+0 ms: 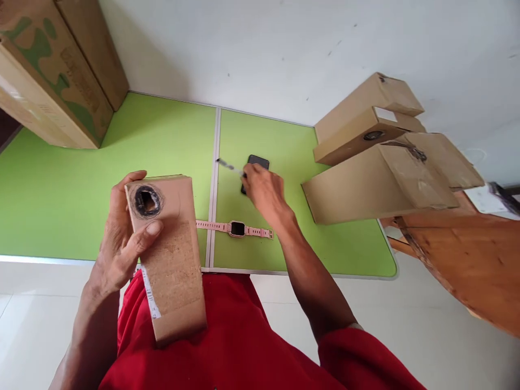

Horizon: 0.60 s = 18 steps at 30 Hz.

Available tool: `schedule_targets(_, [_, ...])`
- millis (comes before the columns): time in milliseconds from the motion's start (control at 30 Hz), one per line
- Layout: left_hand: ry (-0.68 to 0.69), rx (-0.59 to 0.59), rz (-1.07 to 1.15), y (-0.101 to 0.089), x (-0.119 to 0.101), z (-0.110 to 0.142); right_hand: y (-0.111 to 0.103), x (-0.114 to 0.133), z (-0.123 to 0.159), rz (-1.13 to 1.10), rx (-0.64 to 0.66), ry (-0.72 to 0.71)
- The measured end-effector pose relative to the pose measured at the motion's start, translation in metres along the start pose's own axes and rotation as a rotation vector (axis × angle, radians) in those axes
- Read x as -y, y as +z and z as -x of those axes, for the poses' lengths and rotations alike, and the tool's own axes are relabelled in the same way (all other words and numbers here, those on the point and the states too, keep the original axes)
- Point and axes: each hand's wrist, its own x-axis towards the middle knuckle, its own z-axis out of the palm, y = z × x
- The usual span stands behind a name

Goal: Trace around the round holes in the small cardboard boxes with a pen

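My left hand (122, 238) grips a narrow cardboard box (173, 271), tilted over my lap, with the thumb on its front face. Near the box's top is a hole (147, 201) ringed with dark scribble. Closed fingers of my right hand (262, 187) hold a slim pen (229, 166), slightly blurred, which points left with its dark end outward. Beneath that hand lies a black phone (259, 161), partly covered by it. A pink smartwatch (237, 228) is stretched out flat on the green table (174, 135), its left strap end hidden behind the box.
Large cardboard boxes (77, 70) with green print stand at the table's far left. Several more boxes (357, 184) stand at the right, against the wall (264, 54). Beyond the table's right edge is a brown wooden piece (459, 254).
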Motion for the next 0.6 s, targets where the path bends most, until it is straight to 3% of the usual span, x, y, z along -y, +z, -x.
schedule_targets(100, [0.043,-0.011,-0.011,-0.004,0.003,-0.004,0.013,0.007,-0.016,0.071,0.141,-0.021])
schedule_targets(267, [-0.028,-0.038,0.007,-0.01,0.009,-0.007,0.018,0.015,-0.028,0.139,0.295,-0.065])
schedule_targets(600, [-0.058,-0.073,0.029,-0.006,-0.001,-0.009,0.025,0.008,-0.022,0.039,0.271,-0.072])
